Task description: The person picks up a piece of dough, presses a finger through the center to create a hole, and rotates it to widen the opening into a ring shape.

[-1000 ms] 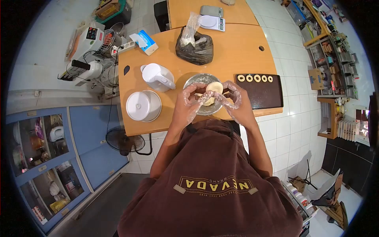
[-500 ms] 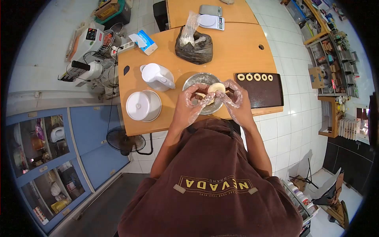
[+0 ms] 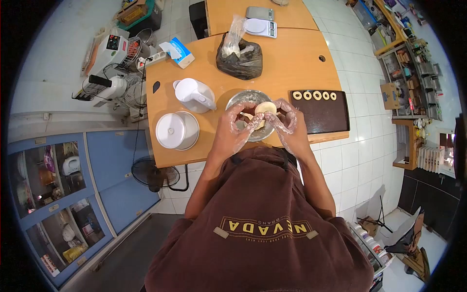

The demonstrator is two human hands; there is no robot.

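A pale, round piece of dough [image 3: 266, 108] is held between my two floured hands, above a metal bowl [image 3: 233, 100] dusted with flour. My left hand [image 3: 239, 126] has its fingers curled round the dough's left side, with its thumb at the lower edge. On the right side, my right hand [image 3: 291, 124] pinches the dough with thumb and fingers. More dough shows between the hands, partly hidden by them. To the right lies a dark tray [image 3: 318, 117] with several dough rings [image 3: 317, 95] in a row along its far edge.
A white pitcher [image 3: 194, 95] and a white lidded tub [image 3: 171, 130] stand left of the bowl. Beyond it sit a black plastic bag [image 3: 248, 65], a kitchen scale [image 3: 260, 27] and a blue box [image 3: 180, 52]. A fan [image 3: 153, 175] is below the table's left edge.
My hands and the dough have shifted very slightly to the left. Both hands keep their hold.
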